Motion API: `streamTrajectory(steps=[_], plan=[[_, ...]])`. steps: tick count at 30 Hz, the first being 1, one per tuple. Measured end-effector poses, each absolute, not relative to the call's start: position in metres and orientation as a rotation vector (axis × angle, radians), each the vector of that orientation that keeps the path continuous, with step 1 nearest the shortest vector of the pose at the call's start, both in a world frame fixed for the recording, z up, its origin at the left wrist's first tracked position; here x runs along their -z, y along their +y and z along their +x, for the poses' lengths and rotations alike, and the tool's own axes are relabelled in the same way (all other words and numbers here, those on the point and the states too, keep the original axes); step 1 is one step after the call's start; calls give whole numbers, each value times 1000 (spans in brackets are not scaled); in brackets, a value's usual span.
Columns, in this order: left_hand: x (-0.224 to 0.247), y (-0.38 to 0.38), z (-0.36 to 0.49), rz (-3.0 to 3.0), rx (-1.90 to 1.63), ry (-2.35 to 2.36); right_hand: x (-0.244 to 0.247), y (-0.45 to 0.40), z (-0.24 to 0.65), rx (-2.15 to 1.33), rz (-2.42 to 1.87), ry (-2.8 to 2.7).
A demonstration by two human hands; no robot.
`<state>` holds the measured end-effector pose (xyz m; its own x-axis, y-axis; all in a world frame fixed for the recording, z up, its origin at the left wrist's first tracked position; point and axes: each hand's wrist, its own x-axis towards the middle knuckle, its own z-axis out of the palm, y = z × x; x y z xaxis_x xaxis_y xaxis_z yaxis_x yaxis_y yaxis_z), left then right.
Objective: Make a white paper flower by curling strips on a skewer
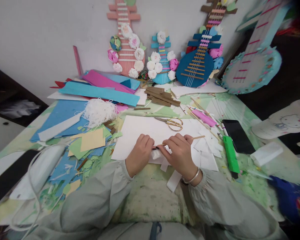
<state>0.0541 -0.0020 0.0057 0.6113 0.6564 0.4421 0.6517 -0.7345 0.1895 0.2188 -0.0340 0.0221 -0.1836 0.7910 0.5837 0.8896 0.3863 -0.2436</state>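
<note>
A thin wooden stick (199,137) runs between both hands, its bare end poking out past the right fingers. My left hand (141,155) is closed in a pinch at the stick's other end. My right hand (179,154), with a bracelet at its wrist, has its thumb and fingers pressed round the stick. A small white paper piece (155,154) hangs just under the fingertips; whether it is wrapped on the stick is hidden. Beneath the hands lies a white sheet (126,133), with gold-handled scissors (173,124) on it, apart from both hands. White paper strips (174,181) lie near my right wrist.
Paper-flowered model lutes (195,68) lean along the wall. White yarn (100,111), coloured sheets (97,93) and paper scraps (90,141) cover the left side. Brown strips (162,96) lie behind. A green cutter (230,155), black phone (237,135) and white paper pieces (207,143) are at right.
</note>
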Motion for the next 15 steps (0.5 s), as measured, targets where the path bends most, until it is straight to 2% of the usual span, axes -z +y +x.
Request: streamTrajectory(steps=[6,15], plan=[[-6,-3,54,2850,-738,1115,-23,-34,220,207,-1415,-2028],[-7,-8,53,2872,-895,1070,-22,-35,218,199,-1428,-2017]])
